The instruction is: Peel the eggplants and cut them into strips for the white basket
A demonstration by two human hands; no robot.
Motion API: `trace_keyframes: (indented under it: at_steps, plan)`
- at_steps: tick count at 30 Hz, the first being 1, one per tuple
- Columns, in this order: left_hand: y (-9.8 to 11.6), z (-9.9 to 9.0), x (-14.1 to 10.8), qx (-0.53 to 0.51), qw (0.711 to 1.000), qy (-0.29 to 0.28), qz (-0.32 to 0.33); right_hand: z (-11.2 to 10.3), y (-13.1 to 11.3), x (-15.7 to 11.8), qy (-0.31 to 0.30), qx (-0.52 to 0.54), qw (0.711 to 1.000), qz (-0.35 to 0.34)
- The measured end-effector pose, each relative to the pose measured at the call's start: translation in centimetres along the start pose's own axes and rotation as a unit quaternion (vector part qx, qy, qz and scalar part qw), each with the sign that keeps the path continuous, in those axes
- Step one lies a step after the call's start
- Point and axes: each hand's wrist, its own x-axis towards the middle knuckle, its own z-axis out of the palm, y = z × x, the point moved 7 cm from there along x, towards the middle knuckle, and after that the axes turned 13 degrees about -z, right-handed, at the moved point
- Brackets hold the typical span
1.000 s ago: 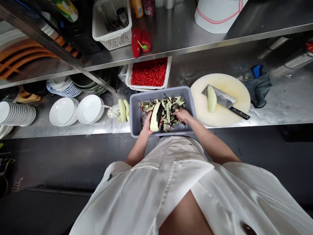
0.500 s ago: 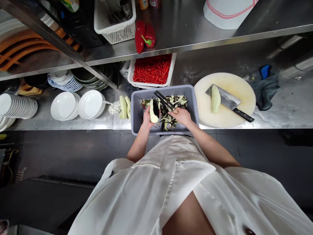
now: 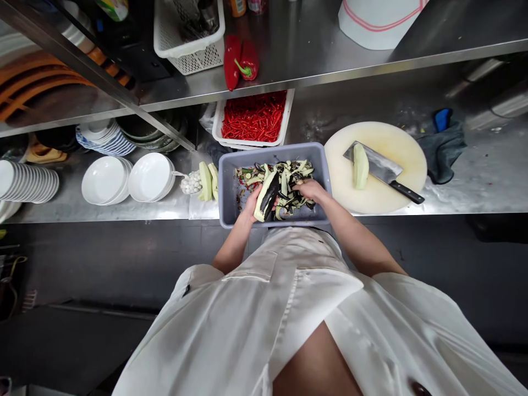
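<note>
Over the left half of a grey bin point(image 3: 223, 190), my left hand point(image 3: 249, 208) is wrapped round a partly peeled eggplant point(image 3: 267, 196), which shows pale strips beside dark skin. My right hand point(image 3: 309, 190) is closed at the bin's right side, just above a heap of dark and pale peelings point(image 3: 289, 173). A dark tool, seemingly a peeler point(image 3: 284, 195), reaches from that hand toward the eggplant; its shape is hard to make out among the peelings.
Right of the bin, a round cutting board point(image 3: 375, 203) bears a cleaver point(image 3: 381, 165) and a peeled eggplant point(image 3: 360, 166). Peeled pieces point(image 3: 205, 181), garlic point(image 3: 191, 183) and white bowls point(image 3: 150, 177) stand left. Behind is a tray of red chillies point(image 3: 253, 118), beneath a steel shelf point(image 3: 313, 55).
The eggplant has turned in my left hand and shows more dark skin. My right hand's tool, earlier raised over the bin, is now lower. The whole view has shifted slightly.
</note>
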Motion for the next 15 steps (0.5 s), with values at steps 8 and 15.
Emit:
trace_keyframes:
  at_steps: [8, 15]
  plan:
    - [0.0, 0.7, 1.8, -0.002, 0.997, 0.065, 0.050, 6.3, -5.3, -2.3, -0.030, 0.336, 0.938, -0.075]
    - [3.3, 0.8, 0.2, -0.077, 0.993, 0.022, 0.090, 0.6, -4.6, -2.6, 0.104, -0.131, 0.980, -0.112]
